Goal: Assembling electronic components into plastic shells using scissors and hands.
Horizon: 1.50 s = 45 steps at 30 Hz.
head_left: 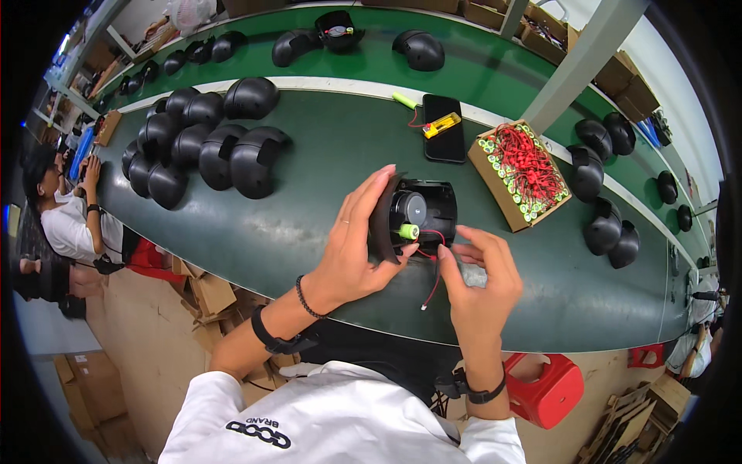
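Observation:
My left hand [354, 241] is wrapped round a black plastic housing [442, 203], its open side turned up above the bench. Inside sit a round black speaker-like part [410, 207] and a green battery cell [410, 231]. Red and black wires [431, 292] run from the cell over the housing's near edge and hang down to a small white connector. My right hand [483, 274] is at that edge, thumb and fingers curled in a pinch at the wires. Its exact grip is partly hidden. A small clear plastic piece [473, 274] lies behind the right fingers.
On the green bench [325, 155], a cardboard box [506, 189] of wired green cells stands right. Beside it lie a black phone [443, 147] and a yellow tool [441, 125]. Black domed shells [255, 162] cluster left. A post [580, 66] rises behind; a co-worker [73, 209] sits far left.

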{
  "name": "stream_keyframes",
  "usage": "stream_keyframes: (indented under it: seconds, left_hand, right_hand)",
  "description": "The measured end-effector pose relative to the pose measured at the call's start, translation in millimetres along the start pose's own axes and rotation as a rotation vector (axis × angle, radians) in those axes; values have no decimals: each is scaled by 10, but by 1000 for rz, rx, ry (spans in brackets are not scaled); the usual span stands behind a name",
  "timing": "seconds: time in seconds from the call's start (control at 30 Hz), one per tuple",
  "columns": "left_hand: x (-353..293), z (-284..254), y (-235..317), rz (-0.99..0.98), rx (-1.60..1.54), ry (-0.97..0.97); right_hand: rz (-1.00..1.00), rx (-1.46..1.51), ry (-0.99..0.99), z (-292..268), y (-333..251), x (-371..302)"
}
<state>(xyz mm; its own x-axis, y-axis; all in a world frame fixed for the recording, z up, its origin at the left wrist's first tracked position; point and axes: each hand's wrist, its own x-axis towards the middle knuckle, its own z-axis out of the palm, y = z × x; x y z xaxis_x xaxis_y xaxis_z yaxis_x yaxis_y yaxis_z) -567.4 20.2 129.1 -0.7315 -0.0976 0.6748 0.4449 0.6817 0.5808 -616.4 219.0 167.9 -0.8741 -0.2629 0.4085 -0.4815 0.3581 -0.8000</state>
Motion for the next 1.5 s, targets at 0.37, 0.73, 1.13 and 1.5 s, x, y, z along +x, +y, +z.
stream_keyframes:
  seconds: [0.37,0.73,1.13,1.5]
  left_hand:
    - [-24,-33,35,124,124,89]
    - [-46,-11,30,142,152,207]
    - [-20,125,205,-171,-215,454]
    - [1,222,312,-1009,-1028,427]
  right_hand:
    - [66,137,45,169,-25,-18]
    - [207,414,58,341,-105,-74]
    - [171,289,117,511,-316,-180]
    - [-150,27,-257,498,-304,-382]
